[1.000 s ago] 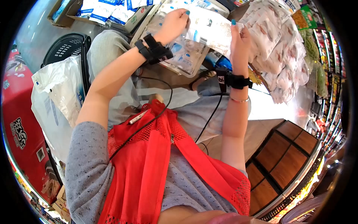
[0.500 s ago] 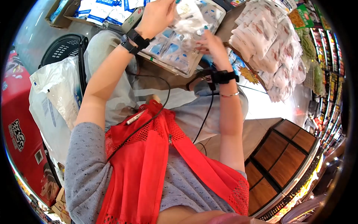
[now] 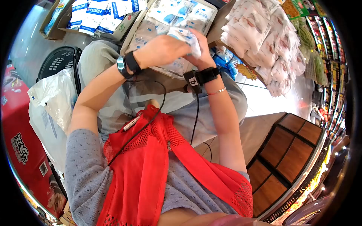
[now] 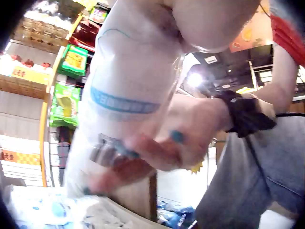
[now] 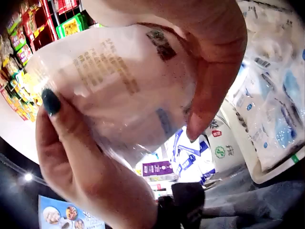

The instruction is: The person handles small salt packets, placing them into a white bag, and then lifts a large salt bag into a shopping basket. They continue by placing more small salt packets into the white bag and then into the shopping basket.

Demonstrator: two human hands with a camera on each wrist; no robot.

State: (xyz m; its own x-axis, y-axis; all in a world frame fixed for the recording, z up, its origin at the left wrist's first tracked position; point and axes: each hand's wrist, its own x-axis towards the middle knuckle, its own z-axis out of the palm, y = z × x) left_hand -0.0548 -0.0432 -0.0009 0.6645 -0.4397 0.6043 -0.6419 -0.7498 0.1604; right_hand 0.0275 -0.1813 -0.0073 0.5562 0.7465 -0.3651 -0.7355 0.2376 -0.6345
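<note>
A white, clear-edged packet (image 3: 187,37) with printing is between both hands above a tray (image 3: 127,42) of similar packets. My left hand (image 3: 162,51) grips one end; it shows at the top of the left wrist view (image 4: 209,21), with the packet (image 4: 128,81) hanging below. Against the packet's other side is my right hand (image 3: 201,49), its fingers blurred in the left wrist view. In the right wrist view, fingers of my right hand (image 5: 214,52) curl round the packet (image 5: 128,81), and the left hand's (image 5: 81,157) thumb presses its face.
Blue-and-white bags (image 3: 92,17) fill a box at the upper left. Reddish-white packets (image 3: 260,34) are heaped at the upper right. A black basket (image 3: 56,62) and a white plastic bag (image 3: 56,98) lie left of the legs, and a cable hangs from each wrist.
Both hands have come closer together and nearer the body. The right hand, spread and apart from the left half a second ago, now holds the packet too. The view has shifted slightly.
</note>
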